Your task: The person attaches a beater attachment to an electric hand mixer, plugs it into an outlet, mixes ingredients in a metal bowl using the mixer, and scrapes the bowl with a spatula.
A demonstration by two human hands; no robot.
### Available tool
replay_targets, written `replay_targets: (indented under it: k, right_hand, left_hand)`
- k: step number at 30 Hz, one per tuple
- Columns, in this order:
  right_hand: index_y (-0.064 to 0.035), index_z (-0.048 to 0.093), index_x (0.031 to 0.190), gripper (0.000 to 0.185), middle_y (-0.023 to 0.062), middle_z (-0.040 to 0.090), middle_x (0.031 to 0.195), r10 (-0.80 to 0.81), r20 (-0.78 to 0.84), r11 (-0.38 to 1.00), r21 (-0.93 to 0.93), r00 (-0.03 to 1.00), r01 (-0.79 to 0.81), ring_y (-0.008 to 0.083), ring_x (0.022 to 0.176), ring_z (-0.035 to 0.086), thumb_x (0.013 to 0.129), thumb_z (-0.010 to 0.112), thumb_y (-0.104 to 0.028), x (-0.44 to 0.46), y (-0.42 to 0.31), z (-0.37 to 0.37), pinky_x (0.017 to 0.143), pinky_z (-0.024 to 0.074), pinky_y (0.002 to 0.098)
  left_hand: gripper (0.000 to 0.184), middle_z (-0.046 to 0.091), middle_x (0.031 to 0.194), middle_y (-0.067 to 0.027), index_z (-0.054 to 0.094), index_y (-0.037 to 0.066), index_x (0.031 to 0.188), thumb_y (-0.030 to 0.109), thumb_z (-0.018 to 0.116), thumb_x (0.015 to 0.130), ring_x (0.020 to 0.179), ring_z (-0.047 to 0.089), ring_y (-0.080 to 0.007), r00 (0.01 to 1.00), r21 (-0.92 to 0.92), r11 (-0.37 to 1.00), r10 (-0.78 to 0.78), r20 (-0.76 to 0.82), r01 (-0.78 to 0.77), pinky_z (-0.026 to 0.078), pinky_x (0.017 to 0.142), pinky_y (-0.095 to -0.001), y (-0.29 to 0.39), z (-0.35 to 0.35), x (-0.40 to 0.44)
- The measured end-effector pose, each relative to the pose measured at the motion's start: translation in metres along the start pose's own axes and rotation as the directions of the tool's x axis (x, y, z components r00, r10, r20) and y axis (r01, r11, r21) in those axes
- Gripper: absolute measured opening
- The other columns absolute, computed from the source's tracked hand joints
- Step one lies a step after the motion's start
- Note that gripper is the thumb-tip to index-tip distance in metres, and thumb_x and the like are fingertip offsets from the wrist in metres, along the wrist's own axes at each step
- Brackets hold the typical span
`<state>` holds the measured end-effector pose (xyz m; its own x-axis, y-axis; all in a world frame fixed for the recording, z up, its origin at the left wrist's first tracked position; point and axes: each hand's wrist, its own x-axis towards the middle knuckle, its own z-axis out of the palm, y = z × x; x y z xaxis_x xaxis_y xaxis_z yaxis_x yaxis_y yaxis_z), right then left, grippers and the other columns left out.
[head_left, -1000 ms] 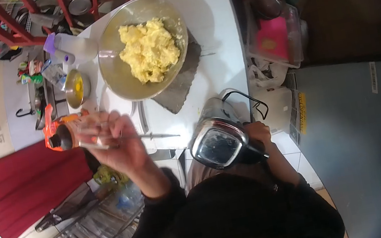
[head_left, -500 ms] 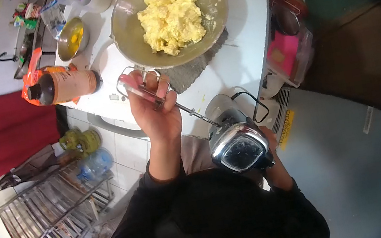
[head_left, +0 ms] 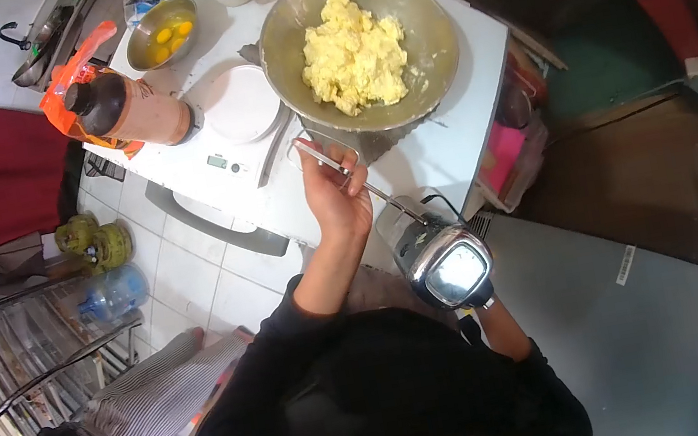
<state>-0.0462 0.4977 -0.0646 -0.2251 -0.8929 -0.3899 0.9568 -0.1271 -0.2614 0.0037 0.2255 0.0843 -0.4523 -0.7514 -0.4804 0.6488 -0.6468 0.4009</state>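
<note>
My left hand [head_left: 337,192] is closed around the wire head of a metal beater [head_left: 394,201], just below the large steel bowl [head_left: 451,53]. The beater's shaft runs down to the front of a chrome-and-dark hand mixer [head_left: 450,268]. My right hand [head_left: 496,313] is behind the mixer and grips it, its fingers mostly hidden. Inside the steel bowl lies a lumpy pale-yellow mixture [head_left: 354,55]. A white kitchen scale [head_left: 243,111] is left of that bowl, beyond my left hand.
A smaller metal bowl [head_left: 190,12] with several egg yolks, a brown-capped bottle [head_left: 151,112] and an orange bag [head_left: 59,109] share the white table [head_left: 473,22]. A grey surface [head_left: 584,299] lies right. Another person's striped clothing [head_left: 146,409] shows lower left, by a rack [head_left: 30,354].
The camera view has shifted, so the table items appear farther right. My left hand now appears off the scale, whose display is clearer. Beater and mixer stay in my hands.
</note>
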Motion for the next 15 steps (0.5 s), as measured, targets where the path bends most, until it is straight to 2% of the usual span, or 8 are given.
replay_targets:
  k: [1, 4, 6, 7, 8, 9, 12, 15]
  right_hand:
    - [-0.0043, 0.039, 0.124, 0.056, 0.0173, 0.044, 0.121, -0.068, 0.148, 0.996, -0.052, 0.987, 0.076, 0.0293, 0.109, 0.046, 0.08, 0.051, -0.037, 0.003, -0.003, 0.013, 0.091, 0.0397, 0.0419]
    - [-0.0039, 0.034, 0.126, 0.077, 0.0183, 0.037, 0.127, -0.052, 0.198, 0.997, -0.05, 0.979, 0.064, 0.0322, 0.114, 0.041, 0.069, 0.059, -0.05, 0.005, -0.011, 0.022, 0.095, 0.0362, 0.0454]
    - [-0.0095, 0.036, 0.126, 0.067, 0.0151, 0.038, 0.128, -0.151, -0.266, 0.986, -0.106, 0.952, 0.127, 0.0288, 0.117, 0.039, 0.078, 0.046, -0.054, -0.006, 0.0, -0.07, 0.096, 0.0353, 0.0434]
    - [-0.0088, 0.038, 0.124, 0.064, 0.0146, 0.041, 0.124, -0.179, -0.23, 0.887, -0.458, 0.957, 0.056, 0.0283, 0.112, 0.042, 0.074, 0.052, -0.045, -0.02, -0.011, -0.073, 0.093, 0.0365, 0.042]
    - [-0.0082, 0.039, 0.122, 0.062, 0.014, 0.044, 0.119, -0.197, -0.181, 0.664, -0.748, 0.964, -0.005, 0.0278, 0.108, 0.045, 0.071, 0.058, -0.036, -0.033, -0.024, -0.067, 0.091, 0.0377, 0.0406]
    - [-0.0078, 0.04, 0.121, 0.062, 0.0137, 0.045, 0.117, -0.221, -0.115, 0.464, -0.886, 0.968, 0.001, 0.0275, 0.106, 0.045, 0.069, 0.06, -0.035, -0.047, -0.027, -0.051, 0.09, 0.038, 0.0402]
    - [-0.0065, 0.042, 0.117, 0.063, 0.0128, 0.047, 0.112, -0.313, 0.036, 0.094, -0.993, 0.949, 0.069, 0.0265, 0.101, 0.047, 0.065, 0.065, -0.033, -0.069, -0.024, 0.016, 0.087, 0.0389, 0.039]
    - [-0.0053, 0.045, 0.113, 0.063, 0.012, 0.049, 0.107, -0.419, 0.134, -0.079, -0.991, 0.898, 0.111, 0.0256, 0.096, 0.049, 0.06, 0.07, -0.03, -0.057, -0.021, 0.061, 0.084, 0.0399, 0.0378]
  left_hand:
    - [0.023, 0.034, 0.063, 0.0027, 0.037, 0.015, 0.084, 0.037, 0.044, 0.088, 0.059, 0.037, -0.0079, 1.0, 0.03, 1.0, 0.002, 0.031, -0.003, 0.024, 0.037, -0.0154, -0.004, -0.001, -0.001]
    - [0.022, 0.034, 0.063, 0.0027, 0.037, 0.016, 0.083, 0.036, 0.043, 0.089, 0.06, 0.038, -0.0081, 0.997, 0.014, 1.0, -0.023, 0.072, 0.022, 0.025, 0.038, -0.0159, -0.006, 0.0, -0.005]
    - [0.021, 0.033, 0.063, 0.0032, 0.036, 0.017, 0.082, 0.036, 0.042, 0.089, 0.06, 0.038, -0.0087, 0.988, 0.007, 1.0, -0.008, 0.152, 0.007, 0.027, 0.041, -0.0179, -0.008, -0.008, -0.005]
    - [0.021, 0.033, 0.063, 0.0033, 0.035, 0.017, 0.082, 0.036, 0.042, 0.089, 0.06, 0.038, -0.0088, 0.987, 0.0, 1.0, 0.013, 0.162, -0.013, 0.028, 0.041, -0.0183, -0.008, -0.01, -0.005]
    - [0.021, 0.033, 0.062, 0.0034, 0.035, 0.017, 0.082, 0.035, 0.042, 0.089, 0.059, 0.038, -0.0089, 0.985, -0.005, 0.999, 0.033, 0.172, -0.033, 0.029, 0.042, -0.0188, -0.007, -0.013, -0.005]
    - [0.022, 0.034, 0.063, 0.0034, 0.035, 0.017, 0.082, 0.036, 0.043, 0.089, 0.058, 0.039, -0.009, 0.982, -0.019, 0.999, 0.045, 0.182, -0.042, 0.03, 0.043, -0.0203, -0.006, -0.019, -0.003]
    - [0.022, 0.037, 0.064, 0.0031, 0.035, 0.017, 0.083, 0.036, 0.044, 0.088, 0.058, 0.04, -0.0095, 0.977, 0.027, 0.985, 0.162, 0.141, -0.168, 0.033, 0.043, -0.0212, -0.001, -0.032, 0.003]
    - [0.026, 0.041, 0.072, 0.0, 0.035, 0.016, 0.105, 0.031, 0.047, 0.088, 0.059, 0.045, -0.0113, 0.961, 0.224, 0.935, 0.268, 0.064, -0.276, 0.045, 0.05, -0.0267, 0.007, -0.032, 0.002]
